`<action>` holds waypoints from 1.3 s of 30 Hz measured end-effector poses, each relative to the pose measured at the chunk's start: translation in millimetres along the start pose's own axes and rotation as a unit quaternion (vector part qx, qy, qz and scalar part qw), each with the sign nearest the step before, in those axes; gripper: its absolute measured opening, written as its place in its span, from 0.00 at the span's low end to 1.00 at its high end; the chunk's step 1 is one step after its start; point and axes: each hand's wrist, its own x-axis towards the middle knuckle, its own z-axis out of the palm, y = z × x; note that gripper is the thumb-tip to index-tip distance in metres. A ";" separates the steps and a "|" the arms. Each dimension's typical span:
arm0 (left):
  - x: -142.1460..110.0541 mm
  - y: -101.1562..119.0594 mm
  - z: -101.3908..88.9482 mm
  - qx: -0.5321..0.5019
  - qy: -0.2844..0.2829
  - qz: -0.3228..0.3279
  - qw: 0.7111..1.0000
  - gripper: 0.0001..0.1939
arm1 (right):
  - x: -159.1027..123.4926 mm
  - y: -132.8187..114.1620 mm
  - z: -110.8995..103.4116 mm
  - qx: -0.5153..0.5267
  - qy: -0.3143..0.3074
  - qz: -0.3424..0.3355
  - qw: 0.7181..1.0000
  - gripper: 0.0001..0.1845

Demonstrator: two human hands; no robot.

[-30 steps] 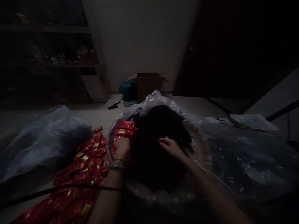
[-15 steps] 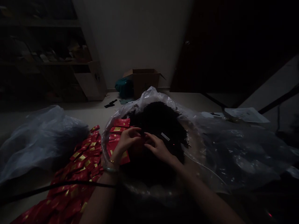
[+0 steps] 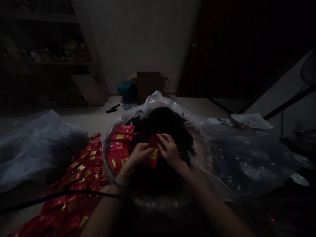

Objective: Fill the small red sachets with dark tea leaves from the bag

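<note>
Worn on the head, facing forward and down.

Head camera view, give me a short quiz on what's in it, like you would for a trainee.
1. Multiple choice: what is between the left hand and right hand?
A) a blue cup
B) a red packet
C) a pair of scissors

2. True or false: the cardboard box near the wall has its flaps open.

3. Fill in the blank, from the wearer's side: the pile of loose packets lies to the ____ of the dark heap.

Key: 1 B; 2 true; 3 left.
</note>
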 end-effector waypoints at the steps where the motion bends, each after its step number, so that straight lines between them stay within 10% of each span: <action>1: 0.0 0.7 0.1 -0.004 0.000 0.000 1.000 0.14 | -0.3 -0.6 0.2 -0.015 0.004 -0.021 1.000 0.19; 7: -2.0 2.9 1.7 0.066 -0.023 0.035 0.997 0.12 | 2.9 0.5 -6.6 -0.092 0.034 -0.020 0.995 0.06; 15: -6.3 6.0 -2.3 0.198 0.005 0.114 0.973 0.31 | 4.0 -4.4 -8.4 -0.032 -0.114 0.030 0.993 0.04; 23: -2.1 -2.6 -3.3 0.536 0.121 0.253 0.796 0.30 | 8.0 1.2 -2.2 0.234 -0.044 0.207 0.949 0.11; 30: 0.0 -11.9 -5.0 0.509 0.110 0.305 0.797 0.24 | 10.2 -5.7 -14.9 0.305 -0.161 0.274 0.898 0.16; 39: 2.1 -13.1 2.8 0.519 0.135 0.314 0.783 0.19 | 5.5 -0.3 -4.5 0.366 -0.165 0.296 0.867 0.21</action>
